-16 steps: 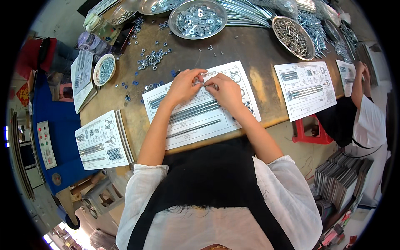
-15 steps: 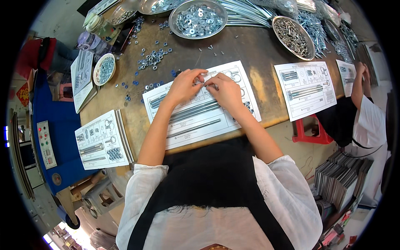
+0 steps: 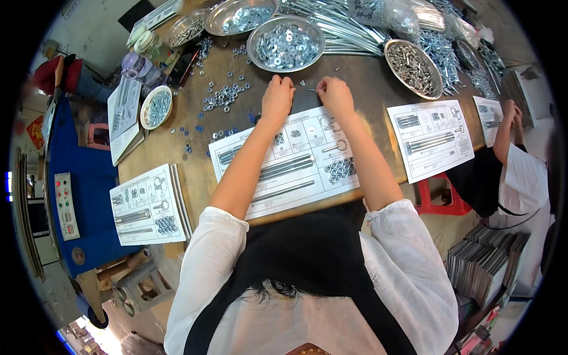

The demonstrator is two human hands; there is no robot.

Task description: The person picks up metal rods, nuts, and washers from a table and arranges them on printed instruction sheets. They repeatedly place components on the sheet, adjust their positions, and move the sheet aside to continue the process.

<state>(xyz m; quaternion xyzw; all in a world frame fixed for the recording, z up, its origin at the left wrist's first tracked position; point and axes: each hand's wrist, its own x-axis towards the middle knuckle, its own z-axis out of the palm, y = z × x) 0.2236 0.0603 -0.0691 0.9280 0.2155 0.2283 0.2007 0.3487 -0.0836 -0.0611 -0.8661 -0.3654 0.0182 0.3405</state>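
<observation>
My left hand (image 3: 277, 100) rests with curled fingers on the dark tabletop, just below the round metal bowl of washers (image 3: 286, 46). What its fingers hold, if anything, is hidden. To its right, my right hand (image 3: 336, 94) has thumb and fingertips pinched together at the tabletop, beside a small screw (image 3: 312, 90). I cannot see what lies between those fingertips. Another small screw (image 3: 303, 83) lies between the two hands. Beneath my forearms is a printed hardware sheet (image 3: 284, 195) with pictures of rods, nuts and rings.
Loose nuts (image 3: 225, 97) are scattered to the left, near a white bowl of small parts (image 3: 158, 107). At the back right stand a bowl of screws (image 3: 413, 68) and metal rods (image 3: 349, 35). Sheet stacks (image 3: 148, 204) lie at left; a co-worker (image 3: 520, 160) sits at right.
Both hands have moved forward from above the printed sheet to the tabletop beyond it, and farther apart. My right fingers have come down by the loose screws. The view has shifted slightly.
</observation>
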